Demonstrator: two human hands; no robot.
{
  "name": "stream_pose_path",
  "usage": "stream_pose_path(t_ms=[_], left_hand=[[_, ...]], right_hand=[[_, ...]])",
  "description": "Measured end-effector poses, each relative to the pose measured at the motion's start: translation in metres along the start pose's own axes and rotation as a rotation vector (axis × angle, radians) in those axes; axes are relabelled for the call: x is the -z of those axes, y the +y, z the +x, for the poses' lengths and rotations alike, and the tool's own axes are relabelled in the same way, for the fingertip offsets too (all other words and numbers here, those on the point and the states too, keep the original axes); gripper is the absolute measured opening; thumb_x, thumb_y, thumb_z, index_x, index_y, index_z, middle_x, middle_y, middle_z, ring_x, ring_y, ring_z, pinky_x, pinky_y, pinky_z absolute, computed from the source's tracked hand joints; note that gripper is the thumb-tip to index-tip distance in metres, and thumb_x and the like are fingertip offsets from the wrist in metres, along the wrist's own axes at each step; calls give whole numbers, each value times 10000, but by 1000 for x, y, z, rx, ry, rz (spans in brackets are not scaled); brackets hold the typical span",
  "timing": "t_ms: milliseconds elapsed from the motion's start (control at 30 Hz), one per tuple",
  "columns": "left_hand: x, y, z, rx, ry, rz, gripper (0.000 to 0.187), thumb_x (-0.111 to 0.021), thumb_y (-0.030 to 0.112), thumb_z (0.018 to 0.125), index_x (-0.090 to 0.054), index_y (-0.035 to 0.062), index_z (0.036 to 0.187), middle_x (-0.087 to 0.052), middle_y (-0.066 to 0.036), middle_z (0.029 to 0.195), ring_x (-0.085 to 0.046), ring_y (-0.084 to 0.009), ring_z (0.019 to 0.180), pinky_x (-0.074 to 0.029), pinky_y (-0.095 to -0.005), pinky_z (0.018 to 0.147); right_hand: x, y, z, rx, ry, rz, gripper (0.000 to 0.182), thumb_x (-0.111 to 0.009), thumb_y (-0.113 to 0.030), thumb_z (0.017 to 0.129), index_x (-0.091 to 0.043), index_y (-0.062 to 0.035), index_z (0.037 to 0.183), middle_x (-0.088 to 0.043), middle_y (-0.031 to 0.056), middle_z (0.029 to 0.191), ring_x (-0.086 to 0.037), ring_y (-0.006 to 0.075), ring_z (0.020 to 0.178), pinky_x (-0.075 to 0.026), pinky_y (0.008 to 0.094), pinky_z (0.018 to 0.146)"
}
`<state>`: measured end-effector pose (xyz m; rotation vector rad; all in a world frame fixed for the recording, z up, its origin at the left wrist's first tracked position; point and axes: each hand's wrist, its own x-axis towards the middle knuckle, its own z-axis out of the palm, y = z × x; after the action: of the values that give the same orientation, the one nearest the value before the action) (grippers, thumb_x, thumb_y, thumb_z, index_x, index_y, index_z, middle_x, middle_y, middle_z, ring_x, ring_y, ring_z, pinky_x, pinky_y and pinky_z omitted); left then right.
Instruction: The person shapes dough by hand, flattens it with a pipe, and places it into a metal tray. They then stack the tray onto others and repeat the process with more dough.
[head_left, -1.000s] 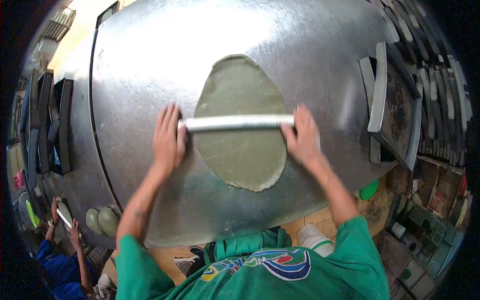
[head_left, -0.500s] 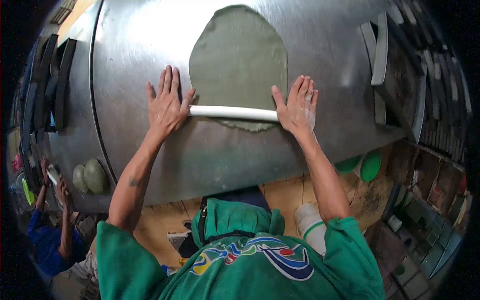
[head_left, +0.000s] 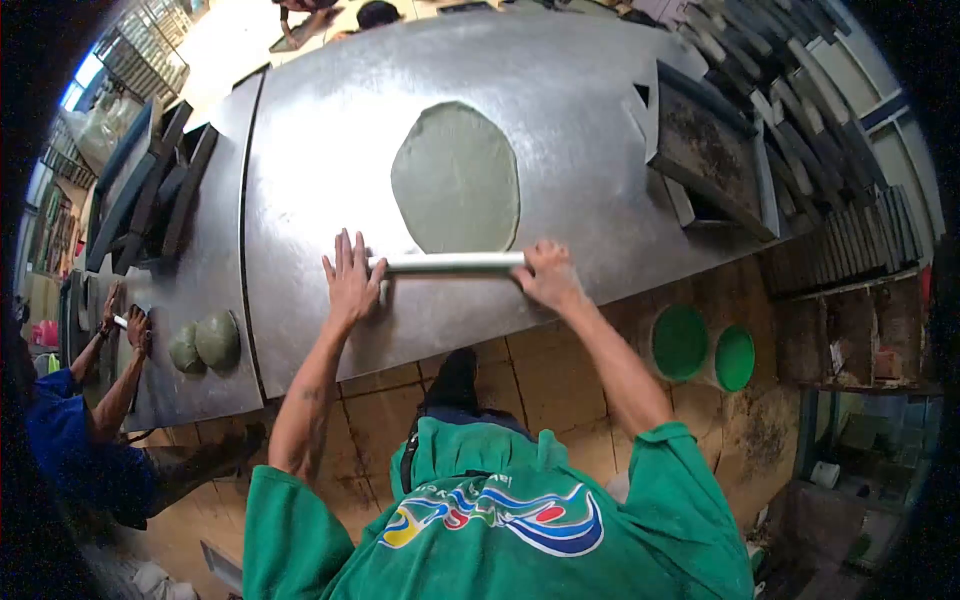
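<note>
A smooth oval sheet of grey-green dough lies flat on the metal table. Across its near edge runs a white rolling pin. My left hand rests at the pin's left end, fingers stretched forward and the thumb by the tip. At the other end, my right hand has its fingers curled over the pin. How much of the pin lies beneath each palm is hidden.
Two rounded dough lumps sit left of the table seam. Further left, a co-worker in a blue shirt handles another white pin. Metal trays are stacked at the right, and green-topped buckets stand on the floor.
The view has tilted, showing more of the table's far side. The pin now lies at the sheet's near edge instead of across it. My right fingers have gone from stretched to curled.
</note>
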<state>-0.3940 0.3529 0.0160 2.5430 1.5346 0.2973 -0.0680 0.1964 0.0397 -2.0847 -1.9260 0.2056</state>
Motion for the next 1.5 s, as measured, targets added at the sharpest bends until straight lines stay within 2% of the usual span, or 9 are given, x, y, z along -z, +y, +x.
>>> stream_pose_path(t_ms=[200, 400, 500, 700, 867, 1000, 1167, 1367, 1500], left_hand=[[13, 49, -58, 183, 67, -215, 625, -567, 344, 905, -350, 112, 1444, -140, -256, 1529, -114, -399, 1428, -116, -571, 1119], [18, -47, -5, 215, -28, 21, 563, -575, 297, 900, -396, 256, 1433, -223, -166, 1537, -211, -369, 1414, -136, -626, 1094], [18, -57, 36, 199, 253, 60, 454, -630, 280, 872, -564, 119, 1291, -314, -234, 1475, -299, -383, 1368, -222, -541, 1096], [-8, 15, 184, -36, 289, -356, 447, -688, 241, 831, -573, 26, 1206, -398, -290, 1373, -379, -425, 1280, -330, -494, 1052], [-59, 59, 310, -56, 236, -437, 589, -676, 293, 839, -483, -51, 1276, -404, -307, 1365, -383, -436, 1270, -317, -475, 1067], [-49, 77, 344, -240, 66, -374, 302, -613, 259, 884, -618, -4, 1032, -586, -212, 1104, -527, -382, 1053, -410, -455, 932], [1, 86, 312, -241, -184, -843, 215, -638, 188, 869, -606, 4, 976, -612, -179, 966, -583, -354, 928, -469, -411, 825], [-29, 56, 322, -451, 0, -536, 241, -642, 215, 860, -585, 32, 1007, -614, -202, 1017, -602, -357, 925, -484, -434, 774], [-44, 81, 306, -274, 170, -392, 211, -602, 254, 904, -554, 49, 909, -621, -166, 731, -609, -360, 626, -476, -433, 543]], right_hand=[[-13, -110, -55, 267, 120, 301, 516, -699, -320, 755, -573, -1, 1140, -591, 224, 1082, -547, 353, 1081, -426, 453, 954], [-19, 162, -9, -150, 820, -250, 513, -642, -306, 814, -541, 86, 1129, -499, 291, 1246, -423, 445, 1224, -296, 500, 1072], [71, 237, 4, -819, 404, -306, 539, -536, -244, 860, -439, 113, 1252, -312, 342, 1392, -277, 488, 1305, -224, 549, 1098], [78, 241, 4, -1012, 258, -339, 529, -652, -227, 794, -477, 62, 1201, -486, 256, 1250, -409, 397, 1226, -348, 492, 1024], [55, 133, 16, -794, 370, -333, 622, -648, -251, 837, -384, 92, 1283, -297, 321, 1363, -284, 483, 1285, -306, 532, 1047], [22, 103, 146, -396, 302, 535, 588, -777, -172, 756, -502, -7, 1249, -446, 149, 1302, -507, 271, 1151, -503, 344, 826], [-27, 103, 332, 343, 151, 681, 654, -780, -348, 737, -535, -75, 1278, -511, 163, 1303, -477, 336, 1224, -259, 444, 1106], [-32, 93, 364, 152, -395, 928, 246, -730, -240, 826, -697, -64, 996, -686, 80, 969, -590, 170, 1048, -415, 356, 980], [-23, 61, 343, 237, 241, 891, 81, -594, -82, 898, -656, -30, 904, -673, 111, 768, -664, 164, 691, -513, 298, 627]])
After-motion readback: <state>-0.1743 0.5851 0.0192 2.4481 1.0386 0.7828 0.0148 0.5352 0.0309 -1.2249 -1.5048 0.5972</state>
